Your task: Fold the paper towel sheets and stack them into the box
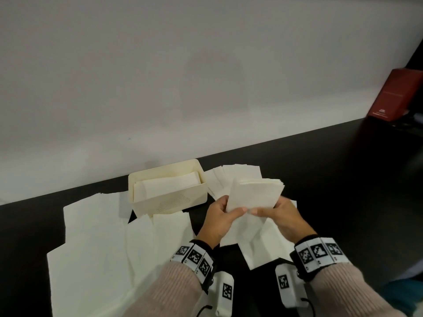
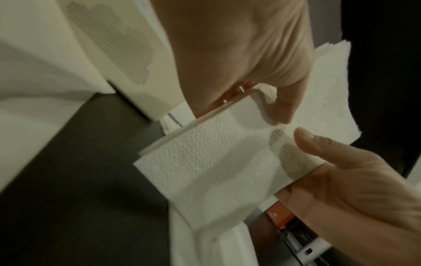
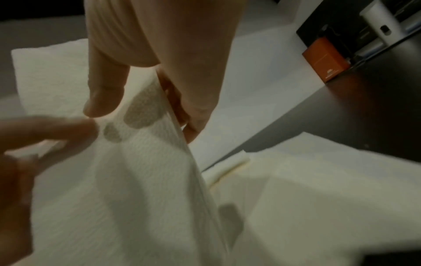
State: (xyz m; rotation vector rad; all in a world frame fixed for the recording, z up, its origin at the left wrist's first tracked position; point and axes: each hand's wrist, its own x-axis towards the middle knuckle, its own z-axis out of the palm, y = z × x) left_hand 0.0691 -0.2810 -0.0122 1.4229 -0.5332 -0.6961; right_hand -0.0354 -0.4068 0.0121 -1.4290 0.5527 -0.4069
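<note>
Dark table [image 1: 320,179], both hands [image 1: 248,216] pinching folded paper towel [image 1: 254,194], fingers hidden behind it

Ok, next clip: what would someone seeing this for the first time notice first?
Both hands, left hand and right hand, pinch a folded paper towel held up above the dark table. Just behind and to the left stands the cream box, already holding folded sheets. Unfolded sheets lie spread over the table's left side.
</note>
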